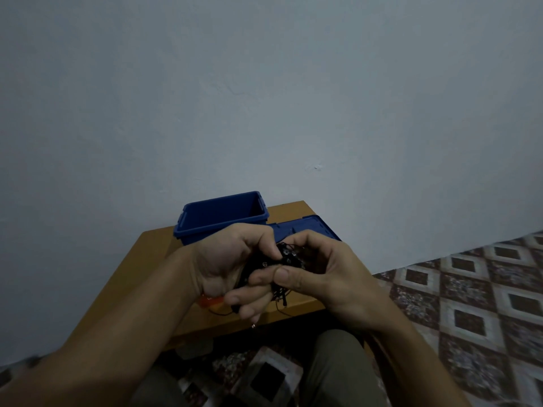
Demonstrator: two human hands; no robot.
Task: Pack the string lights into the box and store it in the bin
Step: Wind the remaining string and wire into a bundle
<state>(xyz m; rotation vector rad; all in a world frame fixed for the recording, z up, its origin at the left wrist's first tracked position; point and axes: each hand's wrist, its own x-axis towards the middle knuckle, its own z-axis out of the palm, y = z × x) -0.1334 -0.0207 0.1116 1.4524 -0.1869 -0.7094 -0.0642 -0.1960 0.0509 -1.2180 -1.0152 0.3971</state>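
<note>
Hands busy: left hand (229, 259) clutches the string lights (289, 255) above the table (141, 265), right hand (323, 268) pinching a strand at the bundle (coiling stage, I'd say). Behind, the blue bin (188, 230) sits open; next move wants loose wires gathered tight for boxing.

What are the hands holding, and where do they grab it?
The string lights, in a black bundle. The left hand grips its left side; the right hand grips its right side, thumb on front.
</note>
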